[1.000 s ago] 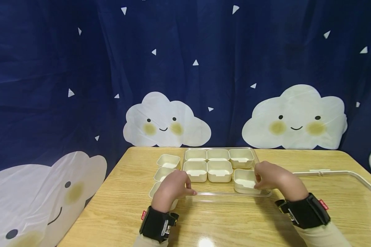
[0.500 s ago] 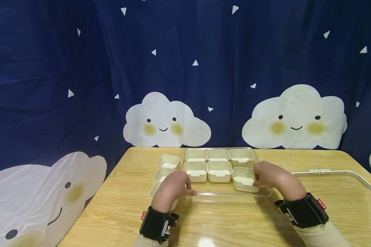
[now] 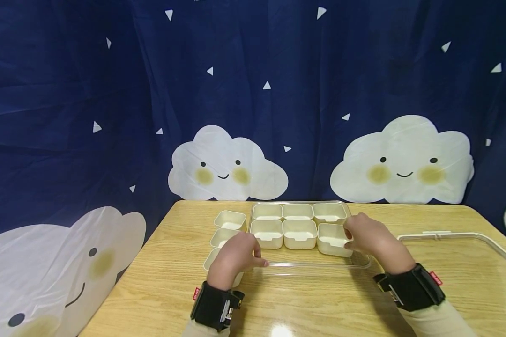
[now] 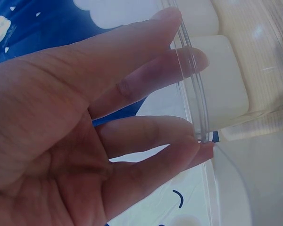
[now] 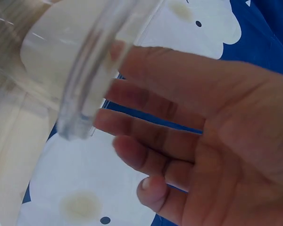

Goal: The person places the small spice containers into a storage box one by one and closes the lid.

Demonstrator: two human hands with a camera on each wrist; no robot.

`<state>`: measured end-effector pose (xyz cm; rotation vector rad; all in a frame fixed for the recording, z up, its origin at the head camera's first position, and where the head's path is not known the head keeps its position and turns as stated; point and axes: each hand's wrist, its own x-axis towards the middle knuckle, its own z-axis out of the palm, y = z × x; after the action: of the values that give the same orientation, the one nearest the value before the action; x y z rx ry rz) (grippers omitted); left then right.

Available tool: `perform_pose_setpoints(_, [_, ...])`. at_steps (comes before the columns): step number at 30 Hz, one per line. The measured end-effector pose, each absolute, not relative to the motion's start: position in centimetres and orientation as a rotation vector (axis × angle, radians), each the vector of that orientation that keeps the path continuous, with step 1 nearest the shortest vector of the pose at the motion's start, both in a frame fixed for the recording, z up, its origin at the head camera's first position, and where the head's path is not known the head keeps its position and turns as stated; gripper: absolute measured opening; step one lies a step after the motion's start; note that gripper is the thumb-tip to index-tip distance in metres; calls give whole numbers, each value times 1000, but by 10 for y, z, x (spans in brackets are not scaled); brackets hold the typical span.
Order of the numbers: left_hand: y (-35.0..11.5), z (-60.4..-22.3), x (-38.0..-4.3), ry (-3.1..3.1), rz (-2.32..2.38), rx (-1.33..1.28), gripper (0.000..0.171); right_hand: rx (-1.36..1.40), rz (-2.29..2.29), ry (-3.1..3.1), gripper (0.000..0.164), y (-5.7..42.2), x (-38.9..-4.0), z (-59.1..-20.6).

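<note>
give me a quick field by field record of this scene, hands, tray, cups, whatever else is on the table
left hand: straight fingers rest on the left rim of the clear plastic tray
right hand: fingers against the small cream square cup at the tray's right side
cups in tray: six, in two rows of three
cups outside tray: three cream cups on the table to its left
clear lid: lies flat, right of the tray
surface: light wooden table

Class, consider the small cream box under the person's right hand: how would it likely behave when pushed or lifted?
The small cream box looks like thin, empty plastic, so probably light and stiff. Its flat base inside the clear tray suggests it slides, not rolls. The right hand moves it with fingertips alone, hinting little resistance.
</note>
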<state>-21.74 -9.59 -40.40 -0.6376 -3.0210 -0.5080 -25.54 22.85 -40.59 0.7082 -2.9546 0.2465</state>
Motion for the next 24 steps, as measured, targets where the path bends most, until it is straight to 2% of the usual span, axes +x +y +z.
perform_pose_setpoints(10, [-96,-404,-217,-3016,-524,-640,36,722,233,-2937,24,228,-261,-412])
perform_pose_setpoints(24, [-96,-403,-216,-3025,-522,-628,35,703,258,-2963,26,224,-261,-415])
